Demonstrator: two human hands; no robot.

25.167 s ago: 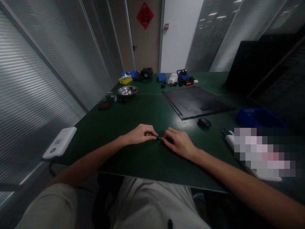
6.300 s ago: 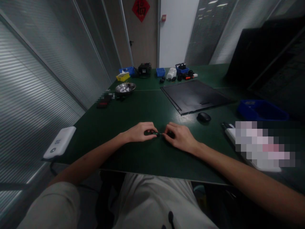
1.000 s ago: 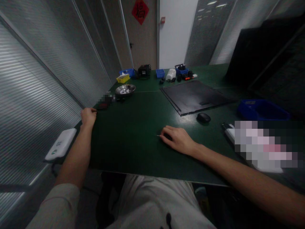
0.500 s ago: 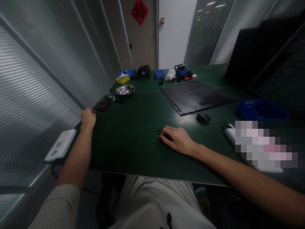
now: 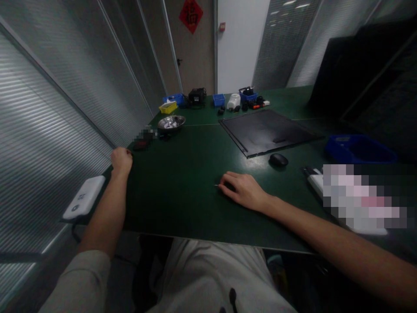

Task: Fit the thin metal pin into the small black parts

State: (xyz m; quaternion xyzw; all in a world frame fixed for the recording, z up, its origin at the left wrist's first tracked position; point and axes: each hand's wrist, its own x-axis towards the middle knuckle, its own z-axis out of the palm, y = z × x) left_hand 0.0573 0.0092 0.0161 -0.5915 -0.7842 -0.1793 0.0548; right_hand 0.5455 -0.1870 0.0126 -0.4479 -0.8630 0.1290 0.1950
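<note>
One thin pale piece (image 5: 216, 185): pinching near 6 o'clock with right hand (image 5: 241, 188), probably to leave its tip free; curling left hand (image 5: 121, 160) at 9 o'clock near blurred dark item (image 5: 143, 140), not showing whether holding anything.

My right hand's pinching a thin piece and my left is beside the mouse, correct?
No: in the head view, the left hand is by the left edge of the table, away from the mouse. The right hand pinches a thin piece.
</note>
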